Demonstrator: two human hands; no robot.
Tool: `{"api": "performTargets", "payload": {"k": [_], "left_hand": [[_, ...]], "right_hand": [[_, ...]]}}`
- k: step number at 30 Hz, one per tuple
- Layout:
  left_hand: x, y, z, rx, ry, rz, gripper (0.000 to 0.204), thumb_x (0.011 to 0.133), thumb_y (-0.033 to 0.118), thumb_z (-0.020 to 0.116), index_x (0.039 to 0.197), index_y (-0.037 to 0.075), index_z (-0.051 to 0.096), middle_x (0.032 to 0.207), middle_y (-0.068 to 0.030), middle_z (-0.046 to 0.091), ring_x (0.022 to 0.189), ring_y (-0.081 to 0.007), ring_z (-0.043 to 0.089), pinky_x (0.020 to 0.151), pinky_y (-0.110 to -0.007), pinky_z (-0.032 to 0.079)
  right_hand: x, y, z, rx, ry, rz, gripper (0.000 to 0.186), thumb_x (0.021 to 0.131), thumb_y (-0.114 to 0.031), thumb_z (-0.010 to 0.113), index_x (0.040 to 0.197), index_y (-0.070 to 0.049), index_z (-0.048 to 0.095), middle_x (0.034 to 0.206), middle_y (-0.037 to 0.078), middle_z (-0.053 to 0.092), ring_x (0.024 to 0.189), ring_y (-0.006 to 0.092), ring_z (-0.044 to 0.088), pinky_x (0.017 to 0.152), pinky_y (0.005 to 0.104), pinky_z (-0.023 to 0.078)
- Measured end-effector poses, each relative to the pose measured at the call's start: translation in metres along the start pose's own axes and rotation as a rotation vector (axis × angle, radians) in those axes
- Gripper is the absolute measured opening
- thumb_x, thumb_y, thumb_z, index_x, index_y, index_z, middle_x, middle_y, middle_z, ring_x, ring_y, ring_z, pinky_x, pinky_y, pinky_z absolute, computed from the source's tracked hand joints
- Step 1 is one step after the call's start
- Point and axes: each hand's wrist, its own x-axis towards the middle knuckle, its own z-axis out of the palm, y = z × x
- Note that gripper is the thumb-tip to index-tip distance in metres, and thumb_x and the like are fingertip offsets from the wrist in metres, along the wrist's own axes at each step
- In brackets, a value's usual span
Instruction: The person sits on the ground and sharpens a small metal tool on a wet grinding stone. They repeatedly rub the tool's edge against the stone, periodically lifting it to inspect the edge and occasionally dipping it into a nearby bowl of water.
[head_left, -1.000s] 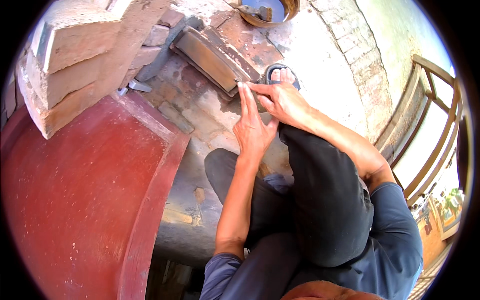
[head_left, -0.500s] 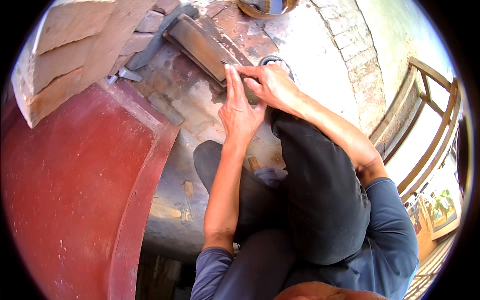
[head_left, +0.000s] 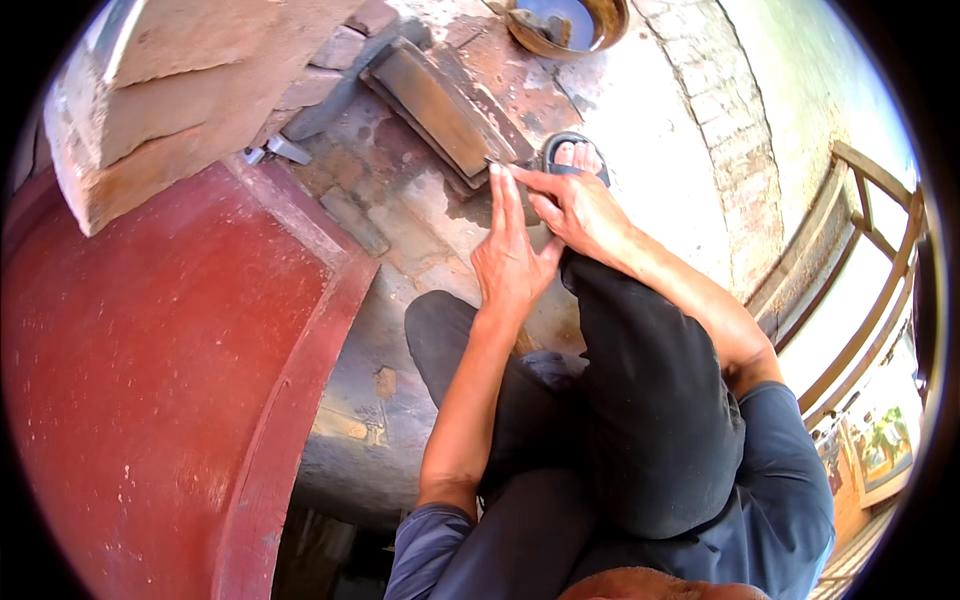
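A long, brown, block-shaped stone (head_left: pixel 440 108), like a whetstone, lies on the wet ground ahead of me. My left hand (head_left: pixel 508 262) reaches to its near end, index and middle fingers stretched straight side by side and the thumb apart. Under those fingertips a small dark tip (head_left: pixel 490 160) shows at the stone's edge; its kind cannot be made out. My right hand (head_left: pixel 585 212) comes in from the right, index finger extended towards the left fingertips and the other fingers curled. Whatever it grips is mostly hidden by the hand.
A round metal bowl (head_left: pixel 570 28) with bluish liquid stands beyond the stone. My sandalled foot (head_left: pixel 577 155) is just right of the stone's near end. On the left are a red panel (head_left: pixel 170 370) and a brick pillar (head_left: pixel 190 90). A wooden frame (head_left: pixel 880 230) stands at right.
The whole view has shifted, so the scene sits further right and lower. Against the stone, both hands have slid slightly towards me, to its near end. More of the sandalled foot shows.
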Motion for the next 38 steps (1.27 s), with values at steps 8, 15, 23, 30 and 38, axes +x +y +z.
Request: {"api": "performTargets", "payload": {"k": [8, 15, 23, 30, 38], "left_hand": [[-0.001, 0.011, -0.011, -0.023, -0.154, -0.144, 0.121, 0.075, 0.022, 0.086, 0.174, 0.005, 0.019, 0.178, -0.0225, 0.029, 0.138, -0.0457, 0.061, 0.102, -0.052, 0.058], [0.015, -0.005, -0.008, -0.01, 0.056, 0.006, 0.123, 0.075, 0.021, 0.088, 0.174, 0.005, 0.017, 0.178, -0.0229, 0.029, 0.145, -0.0444, 0.056, 0.104, -0.049, 0.058], [0.018, -0.001, -0.009, -0.018, 0.092, -0.02, 0.121, 0.074, 0.023, 0.088, 0.173, 0.002, 0.02, 0.177, -0.0244, 0.03, 0.143, -0.045, 0.058, 0.107, -0.048, 0.057], [0.002, 0.006, -0.005, -0.012, 0.007, -0.042, 0.123, 0.074, 0.026, 0.088, 0.174, 0.005, 0.019, 0.177, -0.0237, 0.031, 0.143, -0.0452, 0.058, 0.102, -0.049, 0.06], [0.005, 0.009, -0.014, -0.065, -0.087, -0.06, 0.124, 0.079, 0.025, 0.087, 0.177, 0.011, 0.012, 0.18, -0.0202, 0.026, 0.145, -0.0453, 0.056, 0.109, -0.048, 0.056]], "right_hand": [[-0.004, -0.005, -0.004, -0.021, -0.058, 0.051, 0.044, 0.099, -0.011, 0.06, 0.141, -0.007, 0.073, 0.097, 0.028, 0.077, 0.083, 0.0463, 0.074, 0.081, 0.0543, 0.058], [0.023, -0.017, -0.004, 0.027, -0.109, 0.089, 0.045, 0.098, -0.013, 0.058, 0.14, -0.006, 0.072, 0.094, 0.03, 0.075, 0.088, 0.0485, 0.073, 0.085, 0.0568, 0.055], [0.029, -0.018, -0.003, 0.034, -0.067, 0.028, 0.042, 0.098, -0.013, 0.059, 0.136, -0.004, 0.073, 0.091, 0.029, 0.074, 0.085, 0.0479, 0.073, 0.081, 0.0557, 0.056], [0.006, -0.007, -0.007, 0.008, -0.078, 0.03, 0.043, 0.099, -0.013, 0.059, 0.139, -0.006, 0.073, 0.097, 0.028, 0.077, 0.085, 0.0487, 0.073, 0.082, 0.054, 0.057], [0.004, 0.018, 0.006, -0.266, -0.08, -0.025, 0.052, 0.1, -0.022, 0.065, 0.153, -0.018, 0.067, 0.12, 0.034, 0.075, 0.116, 0.0595, 0.069, 0.12, 0.0684, 0.038]]}}
